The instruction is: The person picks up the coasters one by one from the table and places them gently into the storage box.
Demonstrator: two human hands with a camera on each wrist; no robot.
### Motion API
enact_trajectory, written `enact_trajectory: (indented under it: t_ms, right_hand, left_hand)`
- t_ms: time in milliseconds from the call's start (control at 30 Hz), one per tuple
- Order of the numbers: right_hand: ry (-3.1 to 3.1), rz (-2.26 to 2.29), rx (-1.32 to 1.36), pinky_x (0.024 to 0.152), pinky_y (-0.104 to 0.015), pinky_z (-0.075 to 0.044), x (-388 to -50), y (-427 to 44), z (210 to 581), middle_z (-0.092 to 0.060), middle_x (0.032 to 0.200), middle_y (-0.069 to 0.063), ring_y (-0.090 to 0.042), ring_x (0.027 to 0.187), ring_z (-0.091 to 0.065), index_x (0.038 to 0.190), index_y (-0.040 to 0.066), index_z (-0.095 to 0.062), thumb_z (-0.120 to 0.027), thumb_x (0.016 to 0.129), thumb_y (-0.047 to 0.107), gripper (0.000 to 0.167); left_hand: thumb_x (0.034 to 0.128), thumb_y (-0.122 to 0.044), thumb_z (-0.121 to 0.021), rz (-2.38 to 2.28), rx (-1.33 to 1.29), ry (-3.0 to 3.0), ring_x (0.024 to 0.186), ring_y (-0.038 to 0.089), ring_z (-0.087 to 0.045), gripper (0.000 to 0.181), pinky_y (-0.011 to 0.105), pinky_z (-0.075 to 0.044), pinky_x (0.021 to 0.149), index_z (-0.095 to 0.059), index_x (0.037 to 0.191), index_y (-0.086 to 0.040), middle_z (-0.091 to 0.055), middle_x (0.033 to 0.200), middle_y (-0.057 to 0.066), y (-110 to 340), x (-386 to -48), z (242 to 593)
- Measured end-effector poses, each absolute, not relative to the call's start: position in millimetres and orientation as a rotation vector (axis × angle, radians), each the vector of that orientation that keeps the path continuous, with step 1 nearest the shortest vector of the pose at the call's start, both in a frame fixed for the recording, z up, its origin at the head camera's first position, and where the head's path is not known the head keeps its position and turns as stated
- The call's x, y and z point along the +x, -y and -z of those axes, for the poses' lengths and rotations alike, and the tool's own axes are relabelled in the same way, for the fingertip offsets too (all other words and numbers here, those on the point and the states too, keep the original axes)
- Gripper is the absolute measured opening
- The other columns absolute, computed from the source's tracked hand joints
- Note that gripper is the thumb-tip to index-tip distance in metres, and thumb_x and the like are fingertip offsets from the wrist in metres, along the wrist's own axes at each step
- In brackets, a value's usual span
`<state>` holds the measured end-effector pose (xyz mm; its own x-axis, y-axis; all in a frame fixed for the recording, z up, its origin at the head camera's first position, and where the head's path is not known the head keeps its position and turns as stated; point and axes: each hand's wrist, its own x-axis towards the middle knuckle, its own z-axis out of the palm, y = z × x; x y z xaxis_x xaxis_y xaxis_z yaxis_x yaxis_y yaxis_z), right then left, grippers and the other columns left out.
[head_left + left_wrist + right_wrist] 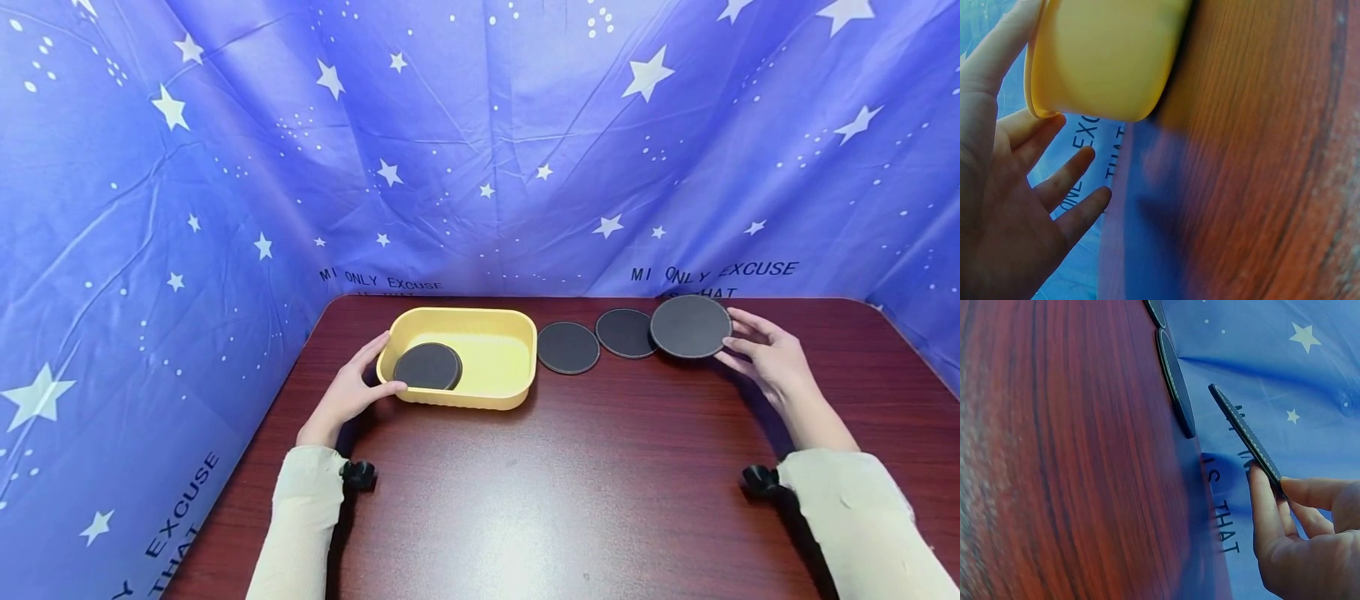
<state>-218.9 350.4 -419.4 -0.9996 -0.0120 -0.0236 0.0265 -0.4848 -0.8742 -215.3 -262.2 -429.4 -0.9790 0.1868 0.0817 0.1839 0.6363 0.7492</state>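
The right hand [772, 358] pinches the edge of a round black coaster [691, 327], raised off the table; in the right wrist view the hand [1310, 531] has the coaster [1244, 437] tilted between thumb and fingers. The left hand [351, 393] holds the left end of a yellow basket [491, 400], thumb over the near rim. Inside the basket, at its left, lies a black coaster [427, 367], perhaps several stacked. In the left wrist view, the hand [1029, 187] touches the basket [1104, 56] with thumb and forefinger, the other fingers spread.
Two black coasters lie on the dark red table [615, 467] right of the basket: one [568, 347] beside its wall, another [625, 332] farther right, partly behind the raised one. A blue curtain [450, 150] with white stars hangs behind and at the sides.
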Motion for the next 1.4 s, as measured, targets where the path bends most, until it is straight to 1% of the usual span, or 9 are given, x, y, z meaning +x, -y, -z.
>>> enact_trajectory:
  t_ms: [167,333,667,967,1067,1400]
  right_hand:
    - [-1.609,2.659,-0.004,0.07,-0.03,-0.063,-217.1,-345.5,419.9,-0.067,0.094,0.001,-0.011,0.082,-0.072,0.113,0.018,-0.074,-0.052,0.09,-0.023,0.051]
    - [-1.646,2.629,-0.037,0.072,-0.03,-0.062,-215.6,-339.8,419.5,-0.069,0.098,0.001,-0.009,0.085,-0.072,0.117,0.017,-0.071,-0.054,0.09,-0.021,0.05]
    - [-1.701,2.562,-0.099,0.073,-0.028,-0.062,-214.9,-325.6,417.2,-0.065,0.1,0.003,-0.007,0.086,-0.07,0.119,0.02,-0.07,-0.055,0.091,-0.018,0.049]
    - [-1.736,2.52,-0.149,0.074,-0.027,-0.062,-214.6,-307.0,415.6,-0.065,0.103,0.003,-0.007,0.087,-0.071,0.12,0.021,-0.069,-0.057,0.091,-0.016,0.048]
    - [-1.752,2.504,-0.166,0.074,-0.027,-0.062,-214.9,-299.9,414.6,-0.065,0.103,0.003,-0.007,0.087,-0.071,0.122,0.02,-0.068,-0.058,0.091,-0.014,0.047]
    - [-1.791,2.439,-0.204,0.077,-0.026,-0.061,-216.9,-276.8,411.6,-0.065,0.106,0.004,-0.004,0.091,-0.07,0.134,0.013,-0.059,-0.059,0.093,-0.011,0.048]
  left_hand:
    - [0.0792,-0.03,-0.085,-1.303,0.335,-2.838,0.153,0.031,-0.023,0.094,0.057,-0.02,0.123,-0.034,0.157,-0.019,-0.029,0.165,0.004,262.0,-214.6,429.4]
    - [0.0793,-0.031,-0.085,-1.299,0.324,-2.838,0.153,0.03,-0.023,0.094,0.057,-0.02,0.123,-0.034,0.157,-0.02,-0.029,0.165,0.003,262.0,-214.8,429.8]
    - [0.0796,-0.032,-0.085,-1.303,0.313,-2.83,0.153,0.03,-0.023,0.093,0.057,-0.02,0.123,-0.033,0.157,-0.021,-0.028,0.165,0.002,261.8,-214.7,429.6]
    - [0.0793,-0.032,-0.085,-1.308,0.316,-2.828,0.153,0.03,-0.023,0.094,0.057,-0.02,0.123,-0.033,0.157,-0.02,-0.028,0.165,0.003,261.5,-214.2,428.3]
    - [0.0794,-0.031,-0.085,-1.312,0.316,-2.826,0.153,0.03,-0.023,0.094,0.057,-0.02,0.123,-0.033,0.157,-0.02,-0.028,0.165,0.003,261.2,-214.3,427.9]
    - [0.0797,-0.031,-0.085,-1.316,0.319,-2.826,0.154,0.03,-0.023,0.093,0.057,-0.02,0.124,-0.033,0.157,-0.021,-0.028,0.165,0.003,261.2,-214.1,428.3]
